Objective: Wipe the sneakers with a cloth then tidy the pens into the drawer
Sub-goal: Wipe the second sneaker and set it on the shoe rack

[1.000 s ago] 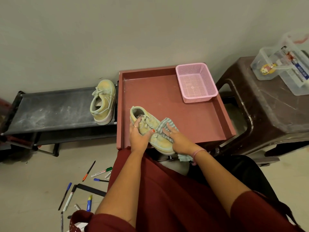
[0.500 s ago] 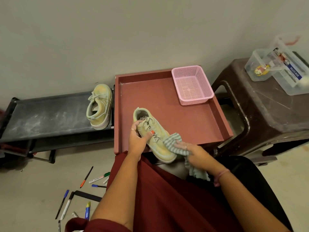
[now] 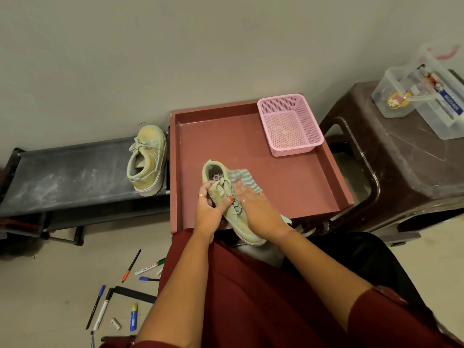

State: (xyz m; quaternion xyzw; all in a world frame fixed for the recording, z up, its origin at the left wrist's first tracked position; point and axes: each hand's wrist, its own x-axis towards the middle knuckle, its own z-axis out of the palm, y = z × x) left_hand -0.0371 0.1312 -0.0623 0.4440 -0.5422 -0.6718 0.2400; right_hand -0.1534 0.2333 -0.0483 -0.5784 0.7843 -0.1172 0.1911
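While the left hand [image 3: 209,209] is gripping the green sneaker [image 3: 227,197] at center frame, thumb curled over the laces, the right hand [image 3: 258,209] is pressing a striped cloth [image 3: 242,178] against it. Its fingers are lying straight and together.

Dark red sleeves [image 3: 391,320] at lower frame, forearms bare. Left hand [image 3: 209,212]: ring, orange nail polish. Right hand [image 3: 258,209]: ring, pink wristband [image 3: 288,232].

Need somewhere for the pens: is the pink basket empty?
Empty: the pink basket shows only its bare mesh floor.
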